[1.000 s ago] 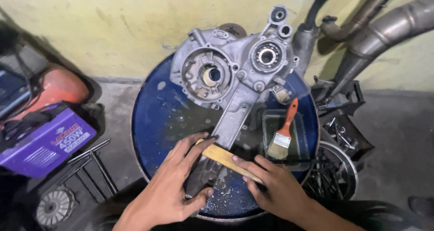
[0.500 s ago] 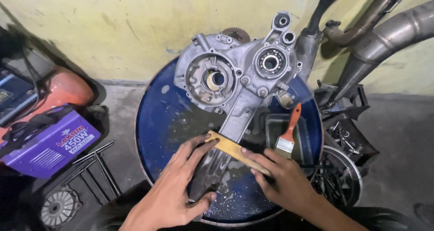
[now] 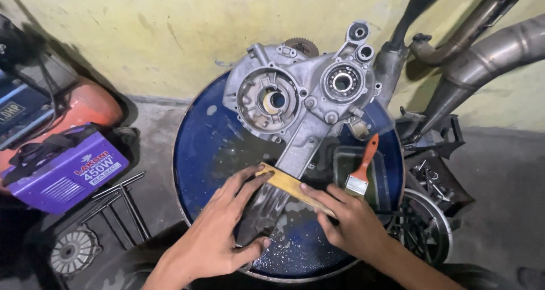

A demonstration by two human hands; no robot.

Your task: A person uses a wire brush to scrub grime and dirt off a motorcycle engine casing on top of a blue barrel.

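Left hand (image 3: 218, 239), fingers spread flat, presses the lower arm of the engine casing (image 3: 295, 105) lying on the blue drum (image 3: 198, 148). Right hand (image 3: 349, 222), fingers together, holds a yellow strip (image 3: 289, 183) across that arm. Beyond the strip on the drum: an orange-handled brush (image 3: 362, 168).

Matt cast-metal engine casing (image 3: 295, 97)

Your blue drum top (image 3: 207, 148) carries the grey engine casing (image 3: 295, 97), a dark tray (image 3: 340, 165) and an orange-handled brush (image 3: 363, 165).
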